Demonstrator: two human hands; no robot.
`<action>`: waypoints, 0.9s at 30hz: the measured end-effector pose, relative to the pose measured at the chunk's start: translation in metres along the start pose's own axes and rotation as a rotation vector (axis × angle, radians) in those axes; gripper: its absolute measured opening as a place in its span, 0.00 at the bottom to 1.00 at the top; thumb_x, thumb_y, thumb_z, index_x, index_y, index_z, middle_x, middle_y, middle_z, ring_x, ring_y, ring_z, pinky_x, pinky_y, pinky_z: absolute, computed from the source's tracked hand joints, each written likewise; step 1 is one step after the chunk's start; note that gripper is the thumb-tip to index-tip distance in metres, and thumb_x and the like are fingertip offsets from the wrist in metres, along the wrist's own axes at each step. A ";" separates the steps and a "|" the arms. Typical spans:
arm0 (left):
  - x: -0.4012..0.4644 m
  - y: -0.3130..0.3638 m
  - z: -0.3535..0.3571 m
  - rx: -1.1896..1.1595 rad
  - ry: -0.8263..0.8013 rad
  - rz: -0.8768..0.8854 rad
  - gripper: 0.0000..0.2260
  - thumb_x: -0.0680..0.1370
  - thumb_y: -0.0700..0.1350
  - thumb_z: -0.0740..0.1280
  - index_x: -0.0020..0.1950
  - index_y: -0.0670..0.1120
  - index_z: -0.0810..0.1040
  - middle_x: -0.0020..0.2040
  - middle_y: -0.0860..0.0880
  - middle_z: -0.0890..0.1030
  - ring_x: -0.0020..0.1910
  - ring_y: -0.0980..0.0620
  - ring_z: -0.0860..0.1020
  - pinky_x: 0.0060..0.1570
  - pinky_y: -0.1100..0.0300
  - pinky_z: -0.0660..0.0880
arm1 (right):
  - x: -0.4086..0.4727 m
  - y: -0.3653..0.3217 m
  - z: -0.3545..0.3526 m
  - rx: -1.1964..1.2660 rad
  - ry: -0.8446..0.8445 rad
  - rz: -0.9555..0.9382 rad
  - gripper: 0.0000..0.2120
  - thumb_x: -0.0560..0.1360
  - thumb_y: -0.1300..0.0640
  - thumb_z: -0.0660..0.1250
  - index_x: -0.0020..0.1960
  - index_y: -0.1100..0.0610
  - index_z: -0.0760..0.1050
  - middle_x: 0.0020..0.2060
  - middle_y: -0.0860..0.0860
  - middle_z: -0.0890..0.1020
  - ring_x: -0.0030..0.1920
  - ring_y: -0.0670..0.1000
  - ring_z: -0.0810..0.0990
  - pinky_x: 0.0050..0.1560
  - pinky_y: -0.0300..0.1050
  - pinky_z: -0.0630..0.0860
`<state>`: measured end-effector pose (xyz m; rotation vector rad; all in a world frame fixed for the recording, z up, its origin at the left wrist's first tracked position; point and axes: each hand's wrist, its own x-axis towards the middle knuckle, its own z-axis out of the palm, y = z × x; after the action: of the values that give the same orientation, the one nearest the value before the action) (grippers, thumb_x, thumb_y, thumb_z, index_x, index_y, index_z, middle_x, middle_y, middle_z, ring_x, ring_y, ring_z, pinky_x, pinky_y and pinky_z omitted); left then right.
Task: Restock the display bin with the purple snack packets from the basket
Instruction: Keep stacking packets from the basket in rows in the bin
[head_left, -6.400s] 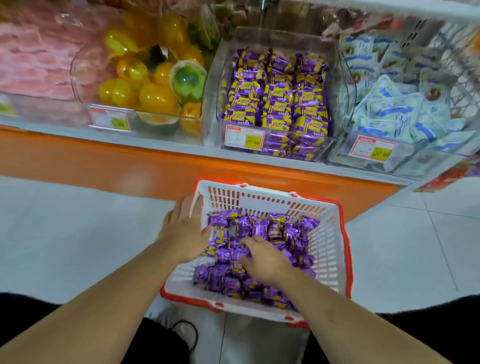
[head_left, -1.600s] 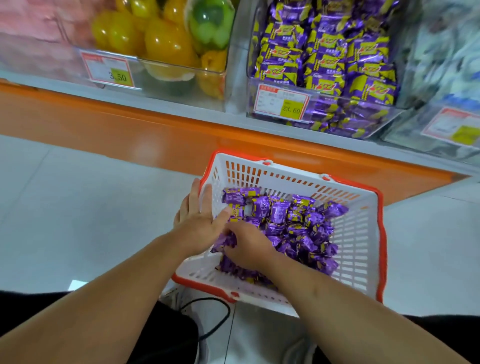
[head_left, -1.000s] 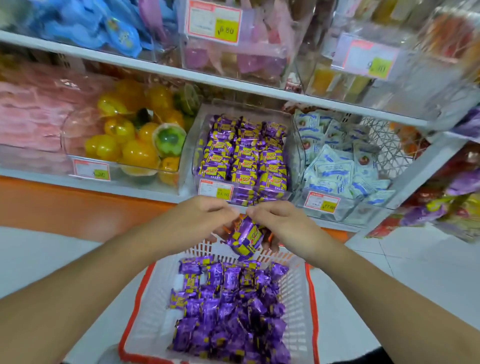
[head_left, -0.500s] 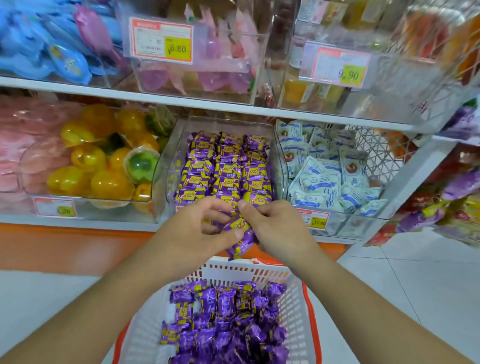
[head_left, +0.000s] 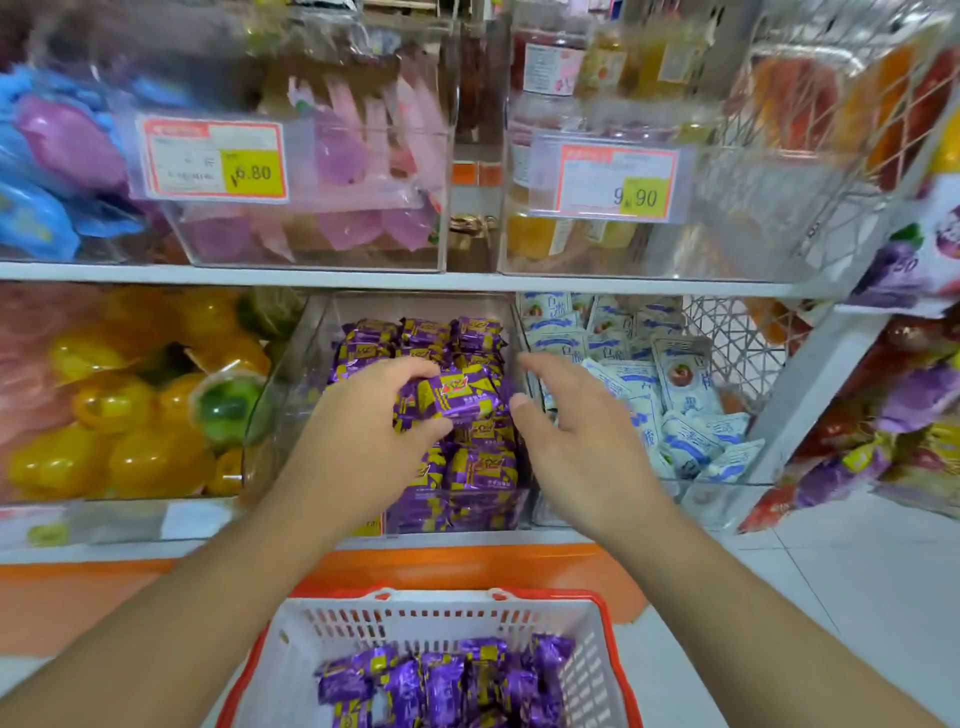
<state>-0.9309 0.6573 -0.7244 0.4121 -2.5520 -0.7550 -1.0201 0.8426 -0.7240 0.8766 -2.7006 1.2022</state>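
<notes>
A clear display bin (head_left: 291, 395) on the lower shelf holds rows of purple-and-yellow snack packets (head_left: 480, 467). My left hand (head_left: 358, 436) is over the bin and grips a small bunch of purple packets (head_left: 447, 400) between thumb and fingers. My right hand (head_left: 566, 431) hovers just to the right of that bunch, fingers spread and relaxed, holding nothing. Below, a white basket with an orange rim (head_left: 431, 618) stands on the floor with several loose purple packets (head_left: 441, 686) in it.
A bin of yellow and green jelly cups (head_left: 130, 415) sits left of the purple bin; white-and-blue packets (head_left: 670, 395) fill the bin to the right. The upper shelf (head_left: 467, 280) carries clear bins with price tags. Grey floor tiles lie at the right.
Both hands carried the bunch of packets up from in front of the shelf edge and into the bin. My right hand has let go and drawn aside to the right.
</notes>
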 end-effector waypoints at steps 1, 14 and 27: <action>0.014 -0.003 0.008 0.019 0.005 0.010 0.21 0.76 0.53 0.76 0.68 0.57 0.78 0.58 0.61 0.79 0.54 0.58 0.76 0.54 0.63 0.69 | 0.003 0.004 0.003 0.017 -0.085 -0.012 0.25 0.84 0.47 0.61 0.80 0.48 0.65 0.79 0.43 0.65 0.78 0.41 0.60 0.72 0.30 0.53; 0.111 -0.041 0.095 0.232 -0.021 0.157 0.17 0.75 0.51 0.75 0.62 0.53 0.78 0.58 0.48 0.80 0.59 0.46 0.77 0.59 0.50 0.76 | 0.004 0.029 0.018 0.088 -0.346 -0.025 0.37 0.83 0.36 0.54 0.84 0.41 0.36 0.79 0.31 0.34 0.74 0.27 0.31 0.73 0.30 0.37; 0.106 -0.045 0.104 0.398 -0.296 0.363 0.25 0.85 0.58 0.54 0.81 0.52 0.61 0.82 0.53 0.61 0.82 0.52 0.55 0.79 0.48 0.57 | 0.002 0.027 0.016 0.116 -0.358 -0.019 0.37 0.84 0.38 0.56 0.84 0.42 0.38 0.79 0.30 0.35 0.75 0.28 0.32 0.78 0.35 0.39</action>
<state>-1.0658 0.6250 -0.7936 -0.0565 -2.9414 -0.1827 -1.0334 0.8451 -0.7528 1.2387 -2.9038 1.3227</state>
